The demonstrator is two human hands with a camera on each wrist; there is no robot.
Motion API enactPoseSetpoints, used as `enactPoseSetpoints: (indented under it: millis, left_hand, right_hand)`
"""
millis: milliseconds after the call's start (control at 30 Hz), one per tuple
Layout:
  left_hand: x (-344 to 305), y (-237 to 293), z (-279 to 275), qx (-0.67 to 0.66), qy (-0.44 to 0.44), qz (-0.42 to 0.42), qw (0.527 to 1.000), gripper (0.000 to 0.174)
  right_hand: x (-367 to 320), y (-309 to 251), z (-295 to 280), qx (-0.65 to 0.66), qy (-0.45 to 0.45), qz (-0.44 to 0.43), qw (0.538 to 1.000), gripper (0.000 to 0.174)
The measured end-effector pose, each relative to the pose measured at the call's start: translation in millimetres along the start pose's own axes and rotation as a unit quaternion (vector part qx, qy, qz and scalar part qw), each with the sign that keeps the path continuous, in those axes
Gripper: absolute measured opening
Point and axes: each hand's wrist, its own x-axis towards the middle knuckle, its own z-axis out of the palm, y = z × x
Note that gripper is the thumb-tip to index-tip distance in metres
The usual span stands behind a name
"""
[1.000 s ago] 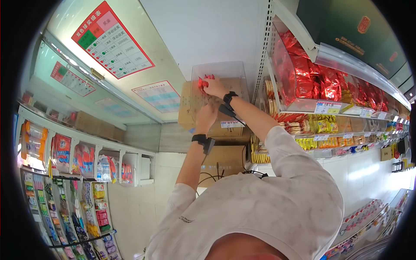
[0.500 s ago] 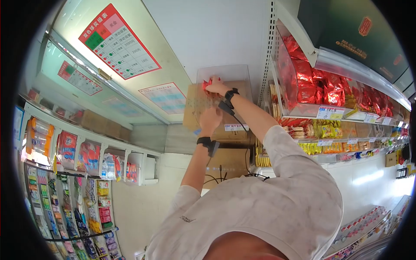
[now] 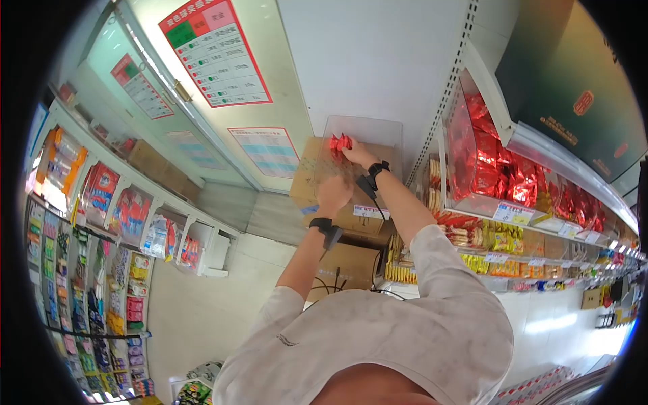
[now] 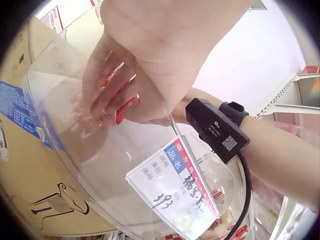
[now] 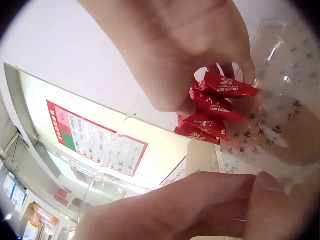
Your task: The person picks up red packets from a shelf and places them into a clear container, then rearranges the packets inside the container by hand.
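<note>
Several small red foil packets (image 5: 215,107) are pinched in a bunch by my right hand (image 3: 360,155), at the far end of a clear plastic bin (image 3: 393,138). My left hand (image 3: 334,193) is over the near part of the same bin, fingers loosely bent, with nothing seen in its grasp. In the left wrist view, red packets show behind the left hand's fingers (image 4: 102,82). A handwritten price tag (image 4: 172,187) is fixed to the bin's front. Under the bin stands a cardboard box (image 3: 307,172).
On the right, shelves carry red packets (image 3: 496,162) in a clear bin and yellow snacks (image 3: 506,239) below. A white wall (image 3: 378,61) and glass cabinet stand ahead. Another cardboard box (image 3: 347,263) with cables lies near my body. Racks of goods (image 3: 88,297) line the left.
The head view has turned, so the bin and hands appear further right and lower. My right hand keeps hold of the red packets; my left hand stays over the bin.
</note>
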Motion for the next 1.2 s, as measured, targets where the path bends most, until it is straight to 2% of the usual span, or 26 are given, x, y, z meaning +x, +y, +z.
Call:
enactPoseSetpoints:
  millis: [100, 200, 300, 467, 567, 600, 700, 800, 900, 1000, 1100, 1200]
  left_hand:
    - [-3.5, -2.5, 2.9, -0.02, 0.006, 0.029, 0.999, 0.024]
    - [-2.4, -7.5, 7.7, -0.014, -0.002, 0.026, 1.0, 0.023]
    - [-7.4, -5.4, 1.8, -0.043, -0.022, -0.008, 0.999, 0.026]
    - [0.1, -14.2, 16.1, -0.019, -0.014, 0.004, 1.0, 0.028]
    - [-6.3, -7.2, 2.3, -0.025, -0.026, -0.002, 0.999, 0.03]
    - [-6.8, -4.2, -0.7, -0.026, -0.032, -0.007, 0.999, 0.031]
    - [-2.8, -12.7, 20.3, -0.046, 0.051, 0.0, 0.998, 0.024]
    - [-4.1, -11.0, 17.1, -0.028, 0.043, -0.006, 0.999, 0.023]
    - [-2.5, -11.2, 16.8, -0.043, 0.006, -0.01, 0.999, 0.034]
    - [-2.7, -7.2, 10.8, -0.038, 0.02, -0.008, 0.999, 0.032]
    - [-2.9, -8.6, 11.8, -0.032, 0.037, 0.01, 0.999, 0.029]
    - [-3.1, -8.7, 13.2, -0.038, 0.037, 0.007, 0.999, 0.027]
  right_hand:
    - [15.9, 13.1, 8.0, 0.1, -0.028, 0.109, 0.989, 0.065]
    - [39.5, 47.4, 27.9, 0.046, 0.055, 0.022, 0.997, 0.068]
    - [2.5, -3.6, -18.0, 0.022, -0.016, 0.005, 1.0, 0.064]
    - [-44.2, -58.8, -51.4, 0.02, 0.034, 0.072, 0.997, 0.059]
    - [-74.3, -89.3, -79.4, 0.053, -0.076, 0.073, 0.993, 0.077]
    - [-59.1, -65.6, -68.2, 0.006, -0.058, 0.065, 0.996, 0.063]
    - [-54.7, -32.1, -48.4, 0.093, -0.023, 0.01, 0.995, 0.041]
    - [-37.2, -1.7, -38.4, 0.06, -0.022, 0.014, 0.998, 0.041]
    - [-61.7, -26.3, -37.2, -0.102, 0.111, -0.055, 0.987, 0.044]
    - [-64.0, -42.1, -28.4, -0.189, 0.201, -0.095, 0.957, 0.048]
    - [-67.1, -70.9, -37.2, -0.213, 0.137, -0.079, 0.964, 0.043]
    - [-31.2, -36.5, -19.3, -0.127, 0.112, -0.051, 0.984, 0.043]
